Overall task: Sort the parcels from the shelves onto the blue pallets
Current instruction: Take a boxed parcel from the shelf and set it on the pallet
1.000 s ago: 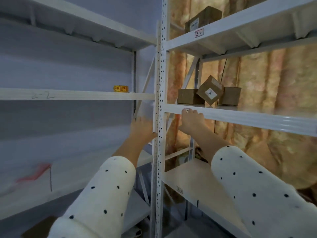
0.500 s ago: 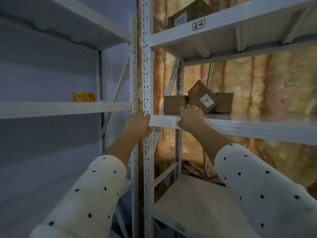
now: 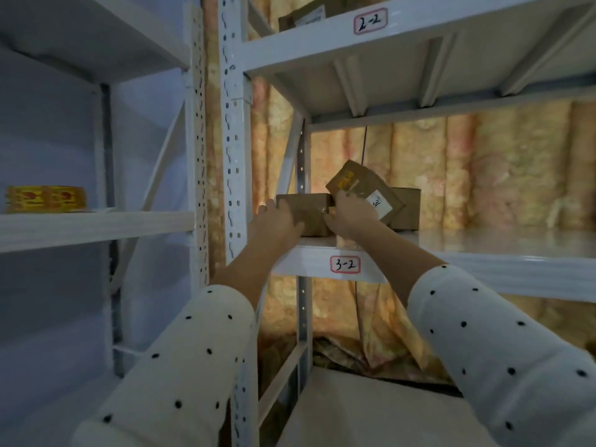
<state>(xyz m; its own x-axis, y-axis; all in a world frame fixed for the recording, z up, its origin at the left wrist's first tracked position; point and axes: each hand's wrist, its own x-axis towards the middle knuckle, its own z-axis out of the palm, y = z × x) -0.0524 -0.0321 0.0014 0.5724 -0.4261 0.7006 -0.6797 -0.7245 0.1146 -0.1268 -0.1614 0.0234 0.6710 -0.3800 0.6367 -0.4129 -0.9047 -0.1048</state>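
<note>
**Both our hands on the parcels at shelf 3-2**

We face two white metal racks. The right rack (image 3: pixel 483 259) fills the right half of the frame, and its middle shelf carries a tag reading "3-2" (image 3: pixel 344 264) on the front edge. The shelf above it (image 3: pixel 419 43) is tagged "2-2" (image 3: pixel 370 21), and one cardboard parcel (image 3: pixel 303 16) peeks over its edge at the top centre. Behind this rack hangs yellowish, padded-looking sheeting (image 3: pixel 516 172). The left rack (image 3: pixel 96 224) takes up the left half of the frame, with a roll of yellow and red tape (image 3: pixel 45 199) sitting on its middle shelf at the far left.

Our two arms in white sleeves with black dots (image 3: pixel 180 375) reach up from the lower frame to the centre. Three brown parcels sit together at the left end of shelf 3-2. The left parcel (image 3: pixel 309 211) lies flat on the shelf. The middle parcel (image 3: pixel 361 185) is tilted on an edge, leaning between its neighbours, with a white label marked "31" facing us. The right parcel (image 3: pixel 408 208) stands behind it, partly hidden.

Our left hand (image 3: pixel 277 221) lies against the front left of the flat parcel, fingers spread and fairly straight over it. Our right hand (image 3: pixel 351 214) grasps the lower left of the tilted parcel, fingers curled onto its corner, touching the flat parcel's right end.
</note>
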